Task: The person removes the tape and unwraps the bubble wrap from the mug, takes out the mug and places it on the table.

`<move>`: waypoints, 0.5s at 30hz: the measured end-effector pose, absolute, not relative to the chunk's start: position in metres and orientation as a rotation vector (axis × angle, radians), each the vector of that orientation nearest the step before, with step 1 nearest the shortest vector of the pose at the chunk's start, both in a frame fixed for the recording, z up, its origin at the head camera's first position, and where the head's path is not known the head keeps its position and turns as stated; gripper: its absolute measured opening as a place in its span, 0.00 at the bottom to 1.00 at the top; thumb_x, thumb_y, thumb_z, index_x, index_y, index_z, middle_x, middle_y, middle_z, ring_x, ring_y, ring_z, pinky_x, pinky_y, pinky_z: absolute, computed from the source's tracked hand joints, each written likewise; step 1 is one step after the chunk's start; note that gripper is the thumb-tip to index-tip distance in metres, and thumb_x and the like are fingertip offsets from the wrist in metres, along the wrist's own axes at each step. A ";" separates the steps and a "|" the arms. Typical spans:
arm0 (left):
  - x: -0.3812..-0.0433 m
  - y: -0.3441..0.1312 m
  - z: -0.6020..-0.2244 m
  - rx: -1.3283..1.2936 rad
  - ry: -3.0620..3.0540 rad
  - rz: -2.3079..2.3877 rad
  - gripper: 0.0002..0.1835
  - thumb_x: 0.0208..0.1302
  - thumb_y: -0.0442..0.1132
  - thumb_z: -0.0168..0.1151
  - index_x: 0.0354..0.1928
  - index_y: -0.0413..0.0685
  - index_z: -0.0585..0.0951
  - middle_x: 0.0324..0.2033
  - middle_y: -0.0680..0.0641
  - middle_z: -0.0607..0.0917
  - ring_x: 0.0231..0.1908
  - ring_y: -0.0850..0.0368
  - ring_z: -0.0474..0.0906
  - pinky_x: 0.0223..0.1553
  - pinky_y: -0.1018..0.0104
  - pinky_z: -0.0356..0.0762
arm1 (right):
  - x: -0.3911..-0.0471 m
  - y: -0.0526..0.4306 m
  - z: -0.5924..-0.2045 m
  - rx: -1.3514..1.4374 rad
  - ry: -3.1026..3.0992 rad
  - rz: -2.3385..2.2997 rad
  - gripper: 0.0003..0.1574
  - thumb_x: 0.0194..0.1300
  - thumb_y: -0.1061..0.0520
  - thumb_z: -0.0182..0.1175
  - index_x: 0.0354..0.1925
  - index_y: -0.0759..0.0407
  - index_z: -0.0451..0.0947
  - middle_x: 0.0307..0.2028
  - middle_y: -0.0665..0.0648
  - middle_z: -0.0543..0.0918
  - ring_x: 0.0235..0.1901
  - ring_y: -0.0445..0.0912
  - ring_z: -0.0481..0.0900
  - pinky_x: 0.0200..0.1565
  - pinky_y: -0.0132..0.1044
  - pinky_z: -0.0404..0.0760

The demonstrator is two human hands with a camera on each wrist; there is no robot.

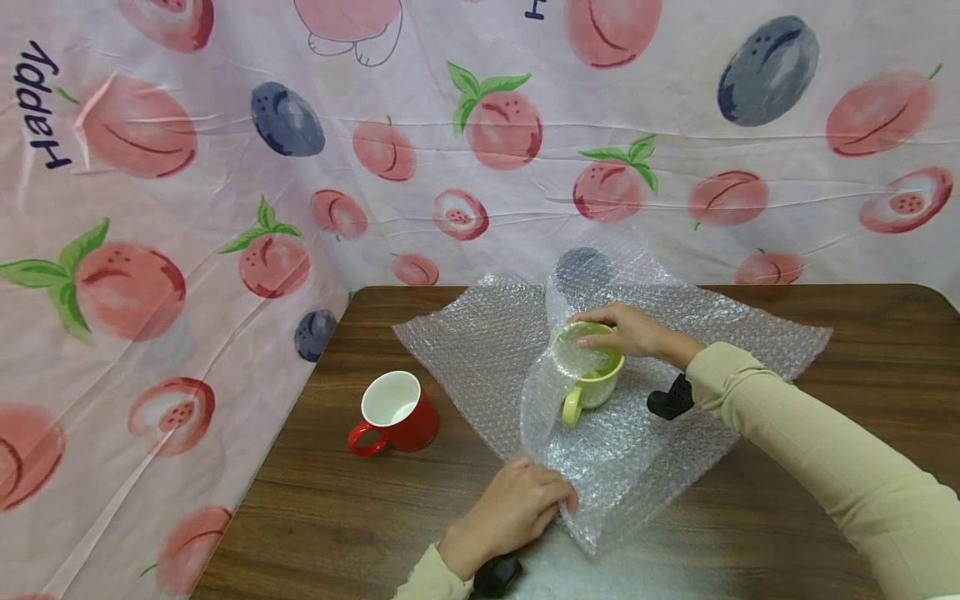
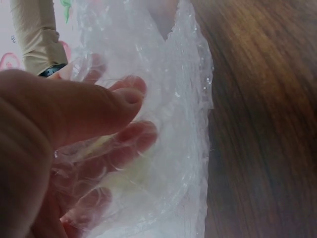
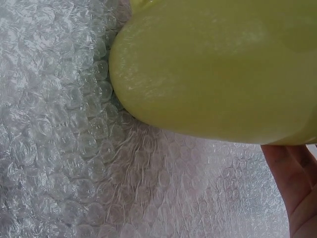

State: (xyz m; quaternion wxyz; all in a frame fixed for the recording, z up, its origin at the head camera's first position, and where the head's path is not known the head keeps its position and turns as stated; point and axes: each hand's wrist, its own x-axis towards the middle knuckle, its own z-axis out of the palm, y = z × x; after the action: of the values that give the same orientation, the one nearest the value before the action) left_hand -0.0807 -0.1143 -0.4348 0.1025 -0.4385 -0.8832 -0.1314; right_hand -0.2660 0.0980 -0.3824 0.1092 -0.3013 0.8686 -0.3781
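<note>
A yellow-green mug [image 1: 602,390] stands on a sheet of clear bubble wrap [image 1: 480,350], its handle toward the near left. A fold of the wrap covers part of its mouth. My right hand [image 1: 630,331] holds the mug's far rim, its thumb over the opening on the wrap. In the right wrist view, fingers [image 3: 292,173] touch the outside of the mug [image 3: 213,74]. Nearer, my left hand [image 1: 517,504] pinches the folded edge of the wrap. The left wrist view shows its thumb [image 2: 99,106] in front of the film and other fingers behind it.
A red mug [image 1: 408,423] with a white inside stands upright to the left on the brown wooden table [image 1: 315,508], apart from the wrap. Behind the table hangs a fruit-print cloth [image 1: 480,208]. Black wrist devices [image 1: 670,400] sit at both wrists.
</note>
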 end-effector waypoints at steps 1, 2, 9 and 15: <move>-0.080 -0.114 -0.435 -1.296 -2.608 -0.381 0.07 0.52 0.36 0.59 0.28 0.61 0.78 0.29 0.64 0.80 0.31 0.73 0.73 0.37 0.76 0.60 | -0.266 0.098 -0.382 -0.889 2.553 -1.116 0.26 0.56 0.55 0.61 0.54 0.59 0.72 0.50 0.63 0.74 0.52 0.57 0.69 0.48 0.48 0.70; -0.079 -0.114 -0.435 -1.298 -2.609 -0.373 0.07 0.52 0.36 0.59 0.28 0.61 0.78 0.29 0.64 0.81 0.32 0.73 0.74 0.37 0.75 0.60 | -0.266 0.098 -0.383 -0.892 2.552 -1.118 0.26 0.56 0.55 0.61 0.54 0.59 0.72 0.50 0.63 0.74 0.51 0.57 0.70 0.48 0.48 0.70; -0.075 -0.115 -0.434 -1.297 -2.592 -0.305 0.07 0.49 0.36 0.60 0.26 0.61 0.78 0.29 0.64 0.81 0.33 0.71 0.74 0.38 0.75 0.61 | -0.265 0.098 -0.384 -0.894 2.548 -1.135 0.26 0.56 0.56 0.61 0.54 0.59 0.72 0.51 0.64 0.74 0.51 0.57 0.70 0.48 0.47 0.70; -0.072 -0.115 -0.434 -1.292 -2.583 -0.290 0.08 0.47 0.36 0.61 0.26 0.61 0.77 0.27 0.64 0.80 0.32 0.70 0.74 0.40 0.73 0.62 | -0.265 0.097 -0.385 -0.905 2.553 -1.144 0.26 0.55 0.56 0.61 0.53 0.59 0.72 0.51 0.63 0.74 0.51 0.57 0.70 0.47 0.47 0.71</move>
State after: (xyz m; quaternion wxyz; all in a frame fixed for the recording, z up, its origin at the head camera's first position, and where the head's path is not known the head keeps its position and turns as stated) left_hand -0.0716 -0.1150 -0.4342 0.1193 -0.4419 -0.8835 -0.0993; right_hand -0.2652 0.0974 -0.3851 0.1004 -0.3061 0.8639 -0.3872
